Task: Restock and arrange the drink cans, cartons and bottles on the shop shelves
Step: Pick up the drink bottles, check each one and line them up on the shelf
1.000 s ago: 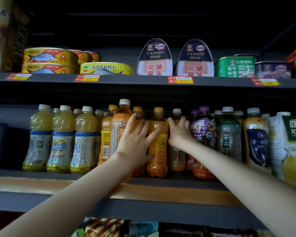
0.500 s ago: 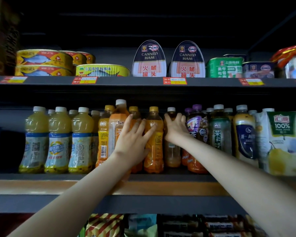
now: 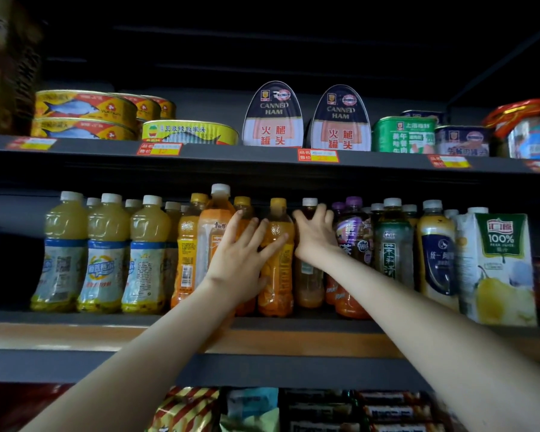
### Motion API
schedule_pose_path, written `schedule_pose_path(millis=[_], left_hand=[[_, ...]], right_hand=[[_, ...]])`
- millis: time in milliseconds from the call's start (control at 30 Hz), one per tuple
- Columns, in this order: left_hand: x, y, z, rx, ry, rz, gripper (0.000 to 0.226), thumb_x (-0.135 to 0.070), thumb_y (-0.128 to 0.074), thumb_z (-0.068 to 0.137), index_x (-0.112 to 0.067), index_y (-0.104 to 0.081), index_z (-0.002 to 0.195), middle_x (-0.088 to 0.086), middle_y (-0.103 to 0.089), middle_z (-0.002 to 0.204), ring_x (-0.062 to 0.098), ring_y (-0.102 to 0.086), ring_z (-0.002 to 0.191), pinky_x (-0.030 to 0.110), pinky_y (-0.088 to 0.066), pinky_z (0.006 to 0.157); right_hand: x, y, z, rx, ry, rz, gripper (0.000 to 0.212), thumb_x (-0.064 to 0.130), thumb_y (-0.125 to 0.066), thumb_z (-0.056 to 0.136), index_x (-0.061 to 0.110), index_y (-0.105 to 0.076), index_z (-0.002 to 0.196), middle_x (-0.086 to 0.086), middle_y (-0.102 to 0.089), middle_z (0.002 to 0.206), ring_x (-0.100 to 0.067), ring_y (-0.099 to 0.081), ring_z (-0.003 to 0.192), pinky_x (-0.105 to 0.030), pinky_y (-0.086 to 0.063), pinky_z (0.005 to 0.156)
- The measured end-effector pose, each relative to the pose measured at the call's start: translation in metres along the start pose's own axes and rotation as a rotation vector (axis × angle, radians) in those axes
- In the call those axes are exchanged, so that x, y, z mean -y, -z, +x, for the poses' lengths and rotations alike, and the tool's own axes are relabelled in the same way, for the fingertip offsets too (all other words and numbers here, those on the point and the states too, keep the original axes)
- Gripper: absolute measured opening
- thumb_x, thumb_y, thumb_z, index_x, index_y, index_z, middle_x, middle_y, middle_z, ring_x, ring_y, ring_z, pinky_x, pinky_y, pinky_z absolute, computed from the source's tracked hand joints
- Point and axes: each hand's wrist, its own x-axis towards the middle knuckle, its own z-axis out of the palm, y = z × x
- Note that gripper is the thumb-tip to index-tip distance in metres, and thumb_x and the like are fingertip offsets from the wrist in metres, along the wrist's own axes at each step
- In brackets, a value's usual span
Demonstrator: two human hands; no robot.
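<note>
Standing on the middle shelf (image 3: 75, 319), an orange bottle (image 3: 276, 285) with a yellow cap is touched by the flat, spread fingers of the left hand (image 3: 240, 263). Just beside it, the right hand (image 3: 317, 241) curls round the top of a brown bottle (image 3: 309, 285) with a white cap.

On the drinks shelf (image 3: 13, 318), juice bottles (image 3: 106, 254) stand at your 9 o'clock and the pear juice carton (image 3: 499, 269) at 3. At centre your right hand (image 3: 315, 241) wraps a slim bottle (image 3: 309, 285), with the jasmine tea bottle (image 3: 393, 254) at its 3 o'clock. On the shelf above, canned ham tins (image 3: 275, 120) stand at 12, fish tins (image 3: 85, 113) at 10, luncheon meat tins (image 3: 402, 135) at 2.
</note>
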Motion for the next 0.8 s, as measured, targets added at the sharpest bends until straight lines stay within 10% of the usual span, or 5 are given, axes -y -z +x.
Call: schedule_pose_path(millis=[400,800], left_hand=[[-0.002,0.009,-0.002,0.024,0.023,-0.116,0.079,-0.054,-0.042,0.095,-0.029,0.004,0.154,0.014,-0.004,0.162,0.029,-0.002,0.150,0.051,0.017,0.114],[-0.046,0.057,-0.010,-0.275,0.105,-0.813,0.070,-0.057,-0.050,0.091,-0.023,-0.031,0.150,0.001,-0.036,0.153,0.018,-0.022,0.146,0.043,-0.003,0.119]], right_hand=[[-0.015,0.023,-0.056,-0.068,0.223,0.172,0.060,0.010,-0.070,0.084,0.027,-0.037,0.131,-0.012,-0.023,0.136,-0.032,-0.042,0.120,-0.040,-0.051,0.088],[-0.046,0.098,-0.140,-0.302,0.212,0.424,0.060,0.021,-0.080,0.078,0.034,-0.045,0.125,0.009,-0.024,0.118,0.002,-0.033,0.101,0.002,-0.032,0.076]])
